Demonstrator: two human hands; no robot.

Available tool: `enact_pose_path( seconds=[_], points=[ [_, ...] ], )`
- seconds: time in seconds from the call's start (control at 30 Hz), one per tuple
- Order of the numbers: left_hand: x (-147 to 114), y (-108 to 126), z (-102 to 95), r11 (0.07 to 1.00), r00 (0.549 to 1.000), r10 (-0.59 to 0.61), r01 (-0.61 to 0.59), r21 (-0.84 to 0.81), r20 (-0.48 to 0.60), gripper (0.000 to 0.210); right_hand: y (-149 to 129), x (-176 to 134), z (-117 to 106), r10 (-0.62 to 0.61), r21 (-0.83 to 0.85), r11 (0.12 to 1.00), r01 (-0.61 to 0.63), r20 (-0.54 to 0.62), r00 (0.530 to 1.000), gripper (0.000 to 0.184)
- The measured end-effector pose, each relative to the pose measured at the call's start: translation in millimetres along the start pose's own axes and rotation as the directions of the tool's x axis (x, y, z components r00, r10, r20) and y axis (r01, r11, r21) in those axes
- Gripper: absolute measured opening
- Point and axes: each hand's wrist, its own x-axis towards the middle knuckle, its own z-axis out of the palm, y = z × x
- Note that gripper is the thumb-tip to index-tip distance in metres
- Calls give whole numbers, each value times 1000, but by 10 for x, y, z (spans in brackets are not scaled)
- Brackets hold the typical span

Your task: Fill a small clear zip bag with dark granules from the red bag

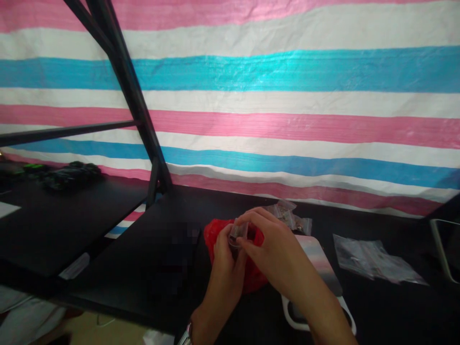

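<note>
Overhead and behind, a striped sheet (251,72) of pink, white and blue fills the upper half, hanging like a backdrop. Below it runs a black table (201,203), with a black frame (134,103) slanting down at its left. On the table, partly under the person's right forearm, lies a white device with a shiny plate, probably a scale (323,261). Flat clear bags (373,261) overlap in a row to its right, perhaps spread so that each lifts easily. A crumpled red bag (254,280) sits under the hands, perhaps placed close for easy reach. The right hand (271,239) and left hand (224,244) meet over it. Beyond them is a pile of small filled bags (287,213). A watch (186,335) circles the left wrist. Smallest is the clear plastic (239,230), cup or bag, I cannot tell, above the red bag. The left hand's fingers curl around it; the right thumb and forefinger pinch it, seemingly to steady its rim.
</note>
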Motion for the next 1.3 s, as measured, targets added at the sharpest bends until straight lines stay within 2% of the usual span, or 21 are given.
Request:
enact_pose_path(
  seconds=[0.1,0.17,0.27,0.33,0.43,0.5,0.6,0.73,0.8,0.87,0.93,1.0,1.3],
  points=[
    [-13,84,27,1000,1000,-6,6,-25,-13,48,4,18,-1,-31,36,999,33,-39,999,29],
    [-16,152,14,1000,1000,0,0,-28,-23,47,20,38,-16,-54,48,997,60,-114,992,30],
    [-46,273,-50,999,990,35,-38,-18,-140,44,83,63,-33,-12,-4,1000,11,-226,974,24],
    [-120,344,-92,997,959,66,-71,-10,-277,45,150,72,-14,67,-72,994,-81,-173,983,19],
    [-343,376,-84,997,908,66,-72,1,-414,52,267,92,95,169,-202,966,-159,36,985,11],
    [-536,335,-32,999,915,34,-32,11,-403,54,348,116,213,199,-310,937,-160,100,975,10],
    [-749,226,18,999,929,0,21,51,-369,54,470,160,406,211,-460,874,-154,76,974,11],
    [-691,129,-122,976,934,47,32,213,-353,58,605,197,587,226,-539,821,-189,3,974,21],
    [-566,137,-215,977,945,11,60,206,-328,61,638,209,624,233,-511,835,-206,-10,972,24],
    [-445,174,-263,983,949,-131,163,89,-288,67,648,221,631,243,-453,865,-214,7,970,22],
    [-354,215,-263,961,931,-271,274,-25,-245,75,637,234,619,254,-404,889,-217,41,966,17],
    [-295,238,-240,942,915,-336,325,-84,-223,80,612,242,598,262,-377,901,-215,76,962,13],
    [-231,181,-179,953,930,-294,269,-137,-221,74,553,164,392,283,-186,951,-245,217,934,10]
  ],
)
